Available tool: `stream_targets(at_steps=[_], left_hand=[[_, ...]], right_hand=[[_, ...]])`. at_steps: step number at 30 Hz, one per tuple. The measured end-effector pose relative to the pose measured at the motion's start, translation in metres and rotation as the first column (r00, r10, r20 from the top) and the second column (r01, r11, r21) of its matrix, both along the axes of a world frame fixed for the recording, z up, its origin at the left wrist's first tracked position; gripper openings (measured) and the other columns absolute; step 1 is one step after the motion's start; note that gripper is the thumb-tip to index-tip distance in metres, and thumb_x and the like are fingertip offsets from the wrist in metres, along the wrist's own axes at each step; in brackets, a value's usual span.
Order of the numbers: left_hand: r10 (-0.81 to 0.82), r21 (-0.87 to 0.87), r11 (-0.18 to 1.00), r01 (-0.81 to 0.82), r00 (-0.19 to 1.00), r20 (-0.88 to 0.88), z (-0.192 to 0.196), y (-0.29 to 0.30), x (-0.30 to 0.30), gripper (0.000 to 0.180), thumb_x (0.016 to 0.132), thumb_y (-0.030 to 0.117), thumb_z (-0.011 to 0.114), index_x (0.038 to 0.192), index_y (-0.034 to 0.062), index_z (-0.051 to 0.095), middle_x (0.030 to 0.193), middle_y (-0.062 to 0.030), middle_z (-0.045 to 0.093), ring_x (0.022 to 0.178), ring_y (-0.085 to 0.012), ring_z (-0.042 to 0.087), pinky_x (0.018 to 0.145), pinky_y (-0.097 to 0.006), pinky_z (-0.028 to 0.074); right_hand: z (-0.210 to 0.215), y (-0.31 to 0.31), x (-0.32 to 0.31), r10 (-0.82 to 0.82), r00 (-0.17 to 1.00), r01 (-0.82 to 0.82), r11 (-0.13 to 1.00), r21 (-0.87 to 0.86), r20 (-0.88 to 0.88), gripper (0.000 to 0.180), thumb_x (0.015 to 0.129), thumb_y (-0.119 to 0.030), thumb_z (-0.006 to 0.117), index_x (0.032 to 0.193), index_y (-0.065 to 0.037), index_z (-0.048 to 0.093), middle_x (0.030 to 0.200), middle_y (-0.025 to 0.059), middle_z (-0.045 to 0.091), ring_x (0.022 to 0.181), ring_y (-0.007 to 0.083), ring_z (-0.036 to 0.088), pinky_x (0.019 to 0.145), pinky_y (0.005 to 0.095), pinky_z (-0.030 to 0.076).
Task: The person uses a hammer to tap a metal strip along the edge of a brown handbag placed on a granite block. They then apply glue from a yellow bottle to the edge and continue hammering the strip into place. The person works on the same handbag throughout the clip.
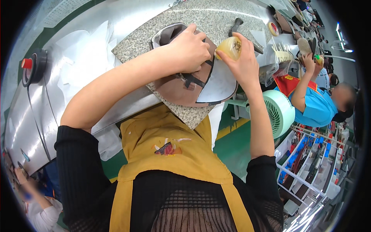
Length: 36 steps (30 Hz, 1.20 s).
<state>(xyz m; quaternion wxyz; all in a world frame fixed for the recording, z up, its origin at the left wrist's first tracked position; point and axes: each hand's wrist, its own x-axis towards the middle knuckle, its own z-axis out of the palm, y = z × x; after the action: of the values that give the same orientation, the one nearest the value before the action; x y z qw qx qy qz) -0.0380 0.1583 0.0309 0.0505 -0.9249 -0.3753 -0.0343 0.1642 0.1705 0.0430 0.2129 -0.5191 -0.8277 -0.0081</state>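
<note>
A brown bag (170, 91) with a white panel, dark edging and a grey-lined opening lies on a speckled stone slab (147, 19). My left hand (191, 50) reaches across its top, fingers bent over it and gripping it; a dark strap piece (193, 81) shows just below. In my right hand (245, 63) is a rounded, yellowish translucent block (230, 48) with a dark mark, held between thumb and fingers at the upper edge of the white panel. I cannot tell whether the block touches the bag.
Beyond the bag lies a black-handled tool (235, 27). White sheets (87, 58) cover part of the metal table, near a black round device with a red knob (33, 65). A mint-green fan (276, 114) stands right of my forearm. Another person (313, 96) works at the right.
</note>
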Motion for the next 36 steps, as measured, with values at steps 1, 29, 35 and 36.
stream_targets(at_steps=[1, 29, 35, 36], left_hand=[[-0.004, 0.014, 1.0, 0.004, 1.0, 0.0, -0.001, 0.0, -0.001, 0.027, 0.071, 0.038, 0.072, 0.09, 0.018, 0.072, 0.099, 0.0062, 0.065, 0.1, -0.0158, 0.053, 0.091, -0.038, 0.037], [0.026, 0.029, 0.999, -0.025, 0.999, -0.046, -0.004, 0.001, 0.002, 0.026, 0.071, 0.037, 0.071, 0.086, 0.0165, 0.073, 0.091, 0.0027, 0.068, 0.1, -0.0182, 0.057, 0.091, -0.042, 0.038], [0.015, 0.035, 0.999, -0.014, 1.0, -0.016, -0.005, -0.001, 0.0, 0.028, 0.071, 0.039, 0.07, 0.09, 0.0185, 0.072, 0.095, 0.0051, 0.066, 0.099, -0.0174, 0.054, 0.092, -0.038, 0.036], [0.013, 0.035, 0.999, -0.012, 1.0, -0.012, -0.005, 0.0, 0.001, 0.028, 0.071, 0.039, 0.07, 0.09, 0.0183, 0.072, 0.095, 0.0051, 0.066, 0.1, -0.0174, 0.054, 0.092, -0.038, 0.036]], right_hand=[[0.001, 0.002, -0.001, -0.006, 1.0, 0.007, 1.0, -0.01, 0.008, 0.066, 0.073, -0.039, 0.076, 0.126, -0.012, 0.047, 0.113, 0.0101, 0.052, 0.099, 0.0313, 0.059, 0.077, 0.0418, 0.051], [0.032, -0.103, 0.014, -0.043, 0.999, 0.047, 0.985, -0.165, 0.029, 0.064, 0.071, -0.017, 0.078, 0.128, -0.011, 0.048, 0.113, 0.0109, 0.054, 0.1, 0.0287, 0.058, 0.082, 0.0376, 0.05], [0.018, -0.098, 0.002, 0.116, 0.993, -0.115, 0.981, -0.156, 0.001, 0.066, 0.071, -0.027, 0.078, 0.127, -0.013, 0.047, 0.111, 0.0102, 0.052, 0.099, 0.0291, 0.058, 0.072, 0.0387, 0.053], [0.019, -0.092, 0.001, 0.116, 0.993, -0.112, 0.988, -0.11, 0.027, 0.066, 0.071, -0.027, 0.078, 0.128, -0.013, 0.047, 0.11, 0.0101, 0.052, 0.098, 0.0291, 0.058, 0.072, 0.0389, 0.053]])
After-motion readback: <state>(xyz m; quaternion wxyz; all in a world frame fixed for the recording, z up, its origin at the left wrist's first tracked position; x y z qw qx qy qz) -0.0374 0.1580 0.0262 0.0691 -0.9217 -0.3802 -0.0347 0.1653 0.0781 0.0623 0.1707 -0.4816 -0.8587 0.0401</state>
